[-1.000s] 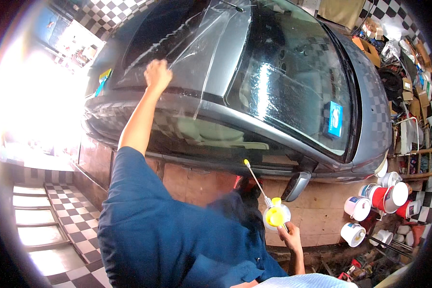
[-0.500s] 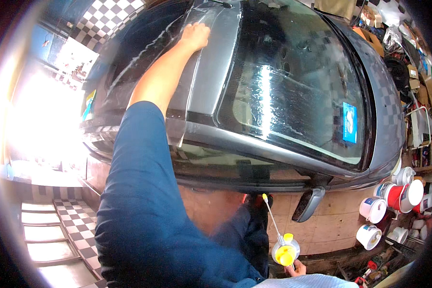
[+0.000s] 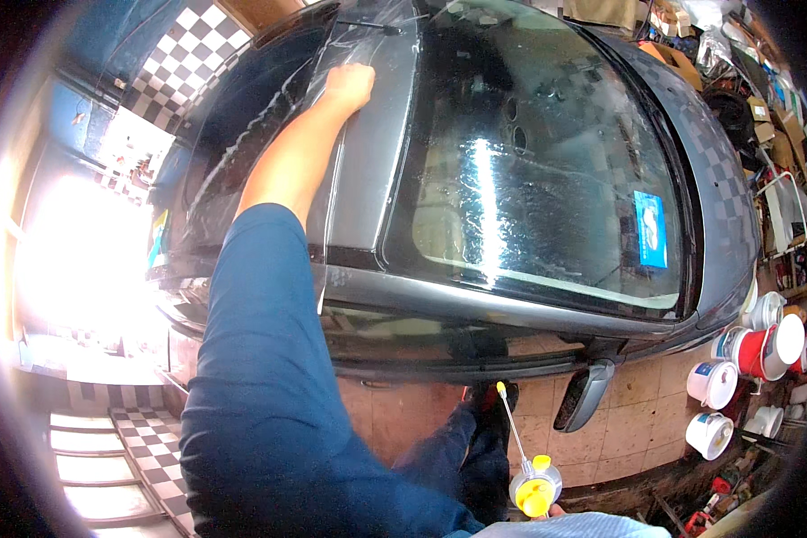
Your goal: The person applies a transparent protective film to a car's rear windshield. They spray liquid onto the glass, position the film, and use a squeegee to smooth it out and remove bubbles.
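My left hand (image 3: 350, 86) is closed in a fist over the car roof (image 3: 374, 170), at the edge of a sheet of clear film (image 3: 334, 61). The film looks wrinkled near the fist, and its pale edge runs down toward the near side; the fingertips are turned away from view. Low in the picture, my right hand (image 3: 557, 510) grips a pump sprayer (image 3: 535, 496) with a silver body, yellow top and long thin yellow-tipped nozzle. Most of that hand is hidden behind the sprayer and a pale cloth.
The grey car's wet windshield (image 3: 529, 170) bears a blue sticker (image 3: 651, 229). A side mirror (image 3: 583, 394) juts out on the near side. White buckets (image 3: 711, 385) stand at the right by cluttered shelves (image 3: 785, 179). Dark-trousered legs (image 3: 475, 448) stand beside the car on brown floor tiles.
My left fist has come slightly nearer and left along the roof. My right hand and the sprayer have dropped a little in view. The whole view has shifted slightly.
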The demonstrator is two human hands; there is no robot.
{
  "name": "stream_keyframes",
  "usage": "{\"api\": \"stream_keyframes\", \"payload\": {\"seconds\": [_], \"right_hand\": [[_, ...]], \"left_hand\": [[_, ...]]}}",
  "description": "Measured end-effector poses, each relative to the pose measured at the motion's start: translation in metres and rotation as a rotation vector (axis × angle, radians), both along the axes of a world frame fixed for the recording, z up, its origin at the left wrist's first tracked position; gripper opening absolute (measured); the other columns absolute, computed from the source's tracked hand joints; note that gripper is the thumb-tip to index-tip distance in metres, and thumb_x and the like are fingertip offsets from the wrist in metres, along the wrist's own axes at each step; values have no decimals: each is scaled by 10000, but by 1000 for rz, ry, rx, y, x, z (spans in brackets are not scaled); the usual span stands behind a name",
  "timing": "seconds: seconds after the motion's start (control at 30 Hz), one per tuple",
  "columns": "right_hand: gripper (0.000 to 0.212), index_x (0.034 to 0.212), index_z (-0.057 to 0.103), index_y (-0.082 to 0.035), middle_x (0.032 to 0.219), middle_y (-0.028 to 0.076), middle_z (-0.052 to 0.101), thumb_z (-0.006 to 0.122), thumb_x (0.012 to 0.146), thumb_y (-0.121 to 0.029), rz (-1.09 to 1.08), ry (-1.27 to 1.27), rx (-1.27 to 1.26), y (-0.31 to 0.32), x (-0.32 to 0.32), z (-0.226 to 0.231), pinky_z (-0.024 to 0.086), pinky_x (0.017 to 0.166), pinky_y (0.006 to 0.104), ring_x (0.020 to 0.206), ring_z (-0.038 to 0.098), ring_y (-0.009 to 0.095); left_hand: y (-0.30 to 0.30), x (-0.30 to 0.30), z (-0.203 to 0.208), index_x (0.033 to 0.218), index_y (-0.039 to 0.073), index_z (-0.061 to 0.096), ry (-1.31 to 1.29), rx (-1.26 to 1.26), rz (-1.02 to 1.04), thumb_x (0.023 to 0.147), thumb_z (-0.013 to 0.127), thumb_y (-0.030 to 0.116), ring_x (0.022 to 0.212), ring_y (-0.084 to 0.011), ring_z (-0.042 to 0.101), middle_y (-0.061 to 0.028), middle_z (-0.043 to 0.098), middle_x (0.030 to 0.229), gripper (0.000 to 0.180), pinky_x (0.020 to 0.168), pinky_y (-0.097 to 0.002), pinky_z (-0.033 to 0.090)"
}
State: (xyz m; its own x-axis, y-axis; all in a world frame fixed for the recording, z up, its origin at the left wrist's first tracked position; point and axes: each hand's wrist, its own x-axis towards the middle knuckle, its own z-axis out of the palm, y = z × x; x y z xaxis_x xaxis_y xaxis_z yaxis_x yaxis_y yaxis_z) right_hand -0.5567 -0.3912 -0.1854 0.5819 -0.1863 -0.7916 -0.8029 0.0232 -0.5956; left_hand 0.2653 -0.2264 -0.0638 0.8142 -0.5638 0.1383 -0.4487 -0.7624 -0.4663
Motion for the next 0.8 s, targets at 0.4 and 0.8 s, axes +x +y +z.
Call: {"api": "stream_keyframes", "payload": {"seconds": [0.4,0.8], "right_hand": [[297,1059,549,31,844,63,586,568,870,-196,-90,-37,51,5,-18,-36,448,640,248,755,517,103],[377,1123,543,31,959,145,616,573,881,-256,-48,0,29,-3,-18,-17,450,780,286,881,550,158]], "left_hand": [[-37,66,23,752,-55,606,532,-1245,279,715,679,164,700,-232,666,-205,647,828,234,541,-343,536],[-121,-41,-54,894,46,628,294,-555,-62,700,660,371,865,-340,624,-191,643,915,380,765,-436,496]]}}
